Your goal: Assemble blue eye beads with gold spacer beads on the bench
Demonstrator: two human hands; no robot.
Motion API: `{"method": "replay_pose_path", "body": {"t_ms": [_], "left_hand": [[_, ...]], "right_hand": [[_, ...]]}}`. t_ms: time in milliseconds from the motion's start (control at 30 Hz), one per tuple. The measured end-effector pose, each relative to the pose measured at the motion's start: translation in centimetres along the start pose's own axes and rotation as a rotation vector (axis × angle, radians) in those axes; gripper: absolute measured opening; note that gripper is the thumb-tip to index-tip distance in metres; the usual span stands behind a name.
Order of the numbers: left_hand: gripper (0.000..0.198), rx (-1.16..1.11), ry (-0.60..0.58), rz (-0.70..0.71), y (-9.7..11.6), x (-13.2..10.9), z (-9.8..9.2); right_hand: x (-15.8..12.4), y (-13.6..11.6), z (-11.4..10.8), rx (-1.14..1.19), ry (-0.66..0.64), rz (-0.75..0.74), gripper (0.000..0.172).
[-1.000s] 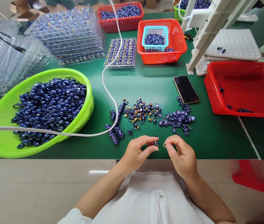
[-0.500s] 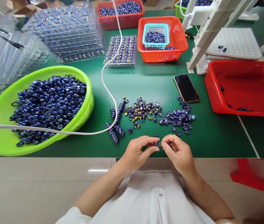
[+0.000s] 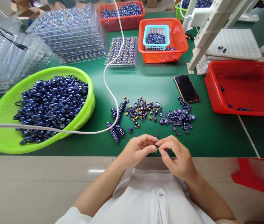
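My left hand (image 3: 138,150) is closed in a pinch on a small dark ring (image 3: 157,146), most of which the fingers cover. The thumb and fingertips of my right hand (image 3: 177,154) are pressed together at the same spot, touching the ring; whether they pinch a separate small part is hidden. Just beyond the fingertips lies a loose dark disc (image 3: 155,135). Further up are a pile of flat purple-blue discs (image 3: 178,117) and a heap of dark rings with gold-coloured bits (image 3: 143,109). Left of these, dark rings lie stacked in rows (image 3: 114,134).
A lime green basket (image 3: 91,102) full of dark rings stands left, a white cable (image 3: 108,90) crossing it. A phone (image 3: 186,88), a red bin (image 3: 246,113) and an orange basket (image 3: 181,53) are right and behind. Stacked clear trays (image 3: 82,43) stand back left.
My right fingertips have moved left onto the ring, closing the small gap between the hands. The thin piece seen between the fingers is now mostly covered.
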State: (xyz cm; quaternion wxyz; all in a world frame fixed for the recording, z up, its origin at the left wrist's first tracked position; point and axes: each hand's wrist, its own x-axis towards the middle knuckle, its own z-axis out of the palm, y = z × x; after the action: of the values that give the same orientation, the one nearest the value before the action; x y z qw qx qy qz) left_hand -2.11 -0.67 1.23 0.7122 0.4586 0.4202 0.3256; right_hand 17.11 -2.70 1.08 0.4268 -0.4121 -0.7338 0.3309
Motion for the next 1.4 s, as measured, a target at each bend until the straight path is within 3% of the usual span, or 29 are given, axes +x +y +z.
{"method": "replay_pose_path", "body": {"t_ms": [133,267,500,767,1400], "left_hand": [[0.033,-0.075,-0.102,-0.106,0.5,0.1,-0.7],[0.033,-0.019,-0.178,-0.092,0.7,0.1,-0.6],[0.021,0.264,0.091,0.057,-0.1,0.0,0.2],[0.017,0.416,0.23,0.232,-0.3,0.2,1.3],[0.006,0.739,0.127,0.498,0.2,0.5,0.2]], "right_hand": [[0.0,0.2,-0.5,0.083,-0.097,-0.022,0.02],[-0.2,0.4,-0.4,0.139,-0.097,0.036,0.016],[-0.5,0.6,0.2,0.166,0.182,0.272,0.011],[-0.6,0.2,1.3,0.271,0.096,0.465,0.013],[-0.1,0.3,0.9,0.311,0.013,0.503,0.013]]}}
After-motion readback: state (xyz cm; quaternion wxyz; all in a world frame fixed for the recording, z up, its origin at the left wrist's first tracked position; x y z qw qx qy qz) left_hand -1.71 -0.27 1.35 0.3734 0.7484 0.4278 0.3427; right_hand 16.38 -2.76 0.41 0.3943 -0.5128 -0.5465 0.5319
